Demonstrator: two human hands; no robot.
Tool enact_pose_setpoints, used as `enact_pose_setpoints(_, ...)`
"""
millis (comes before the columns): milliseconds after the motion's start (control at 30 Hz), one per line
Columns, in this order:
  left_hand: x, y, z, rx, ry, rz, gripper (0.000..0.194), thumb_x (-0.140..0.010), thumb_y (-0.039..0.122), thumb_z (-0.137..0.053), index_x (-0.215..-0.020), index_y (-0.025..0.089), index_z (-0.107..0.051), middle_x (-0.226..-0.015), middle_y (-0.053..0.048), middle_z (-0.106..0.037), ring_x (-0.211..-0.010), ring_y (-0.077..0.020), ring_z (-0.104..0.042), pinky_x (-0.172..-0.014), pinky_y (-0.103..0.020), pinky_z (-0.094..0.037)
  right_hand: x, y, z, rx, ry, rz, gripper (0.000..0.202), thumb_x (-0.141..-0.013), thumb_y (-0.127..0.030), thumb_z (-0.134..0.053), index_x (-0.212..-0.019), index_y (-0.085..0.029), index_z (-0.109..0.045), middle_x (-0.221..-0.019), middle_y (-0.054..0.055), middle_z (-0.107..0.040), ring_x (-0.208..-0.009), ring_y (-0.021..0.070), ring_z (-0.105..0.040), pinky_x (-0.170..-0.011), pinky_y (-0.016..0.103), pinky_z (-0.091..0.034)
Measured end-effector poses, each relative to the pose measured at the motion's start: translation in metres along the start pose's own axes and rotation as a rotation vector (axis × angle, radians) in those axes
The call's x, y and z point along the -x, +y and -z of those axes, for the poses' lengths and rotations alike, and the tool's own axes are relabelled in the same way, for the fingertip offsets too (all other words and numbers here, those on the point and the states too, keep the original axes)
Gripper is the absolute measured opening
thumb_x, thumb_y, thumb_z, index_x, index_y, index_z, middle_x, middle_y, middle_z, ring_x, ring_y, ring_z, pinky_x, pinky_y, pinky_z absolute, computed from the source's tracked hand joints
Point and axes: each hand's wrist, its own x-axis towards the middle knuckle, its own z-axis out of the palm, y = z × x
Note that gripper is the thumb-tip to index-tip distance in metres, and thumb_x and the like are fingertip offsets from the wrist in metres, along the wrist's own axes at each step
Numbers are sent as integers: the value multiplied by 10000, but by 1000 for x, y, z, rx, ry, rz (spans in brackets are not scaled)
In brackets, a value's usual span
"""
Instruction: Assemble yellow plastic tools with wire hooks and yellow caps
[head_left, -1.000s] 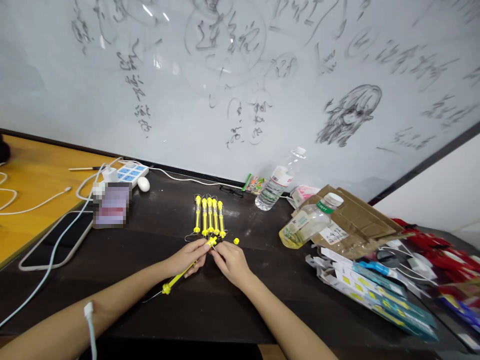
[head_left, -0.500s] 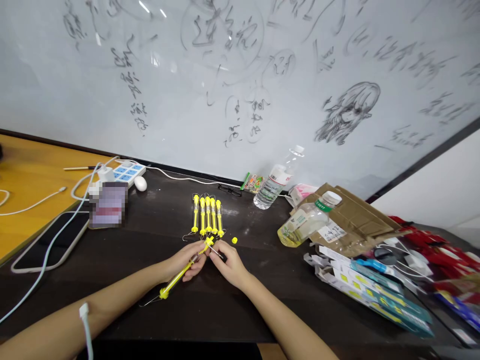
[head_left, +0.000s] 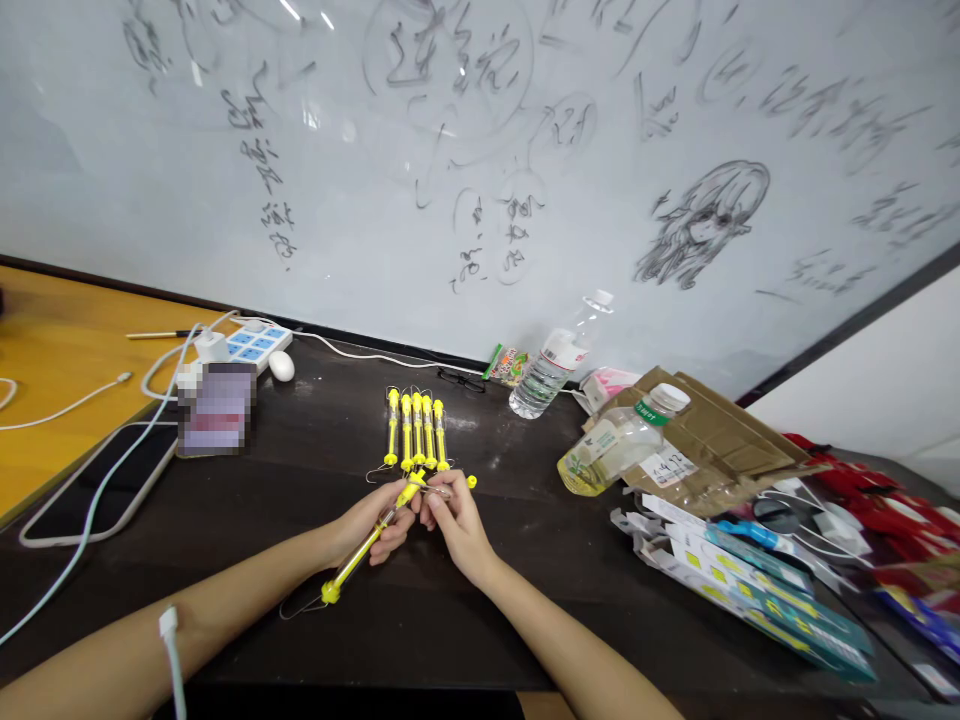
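Observation:
My left hand (head_left: 375,525) is wrapped around a yellow, clear-tubed spring scale (head_left: 352,566). The scale slants from a wire hook at its lower left end up to a yellow cap (head_left: 411,488) at the upper right. My right hand (head_left: 459,525) pinches a thin metal wire piece (head_left: 435,490) against that cap; its exact shape is partly covered by the fingers. Just beyond both hands, several similar spring scales (head_left: 417,430) lie side by side on the dark table. A small yellow cap piece (head_left: 472,482) rests right of them, close to my right hand.
Phones (head_left: 105,485), a power strip (head_left: 259,345) and cables lie left. A water bottle (head_left: 551,365), a drink bottle (head_left: 622,440), a paper bag (head_left: 720,440) and an opened box (head_left: 750,590) stand or lie right. Behind is a whiteboard (head_left: 337,200).
My right hand has turned and shifted slightly, and the wire piece now lies flatter, pointing rightward from the cap. My left hand keeps hold of the spring scale, almost unmoved.

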Motion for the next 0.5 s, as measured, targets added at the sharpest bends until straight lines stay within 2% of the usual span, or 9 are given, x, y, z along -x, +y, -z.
enact_pose_setpoints(67, 0, -1, -2, -19, -2, -32, 440, -880, 612, -381, -827, 186, -479, -426, 101, -363, -274, -57, -248, -260, -153, -318, -1, 0, 1, 43, 15, -30, 242, -897, -450, -495, -908, -215, -437, -662, -31, -522, -564, 108, -484, -540, 238, -392)
enact_pose_setpoints(233, -2, -6, -8, -141, 48, -107, 448, -855, 629, -440, -797, 185, -444, -419, 102, -382, -263, -52, -279, -265, -156, -341, -4, -1, 0, 129, -22, -94, 272, -882, -444, -485, -760, -207, -431, -607, -36, -493, -526, 99, -454, -492, 222, -356)
enact_pose_setpoints(500, -2, -6, -8, -157, 29, -101, 437, -876, 596, -435, -778, 171, -462, -416, 101, -383, -257, -44, -280, -268, -155, -354, -4, 5, 1, 54, -91, -143, 227, -899, -393, -445, -769, -207, -425, -596, -43, -497, -503, 96, -456, -481, 210, -363)
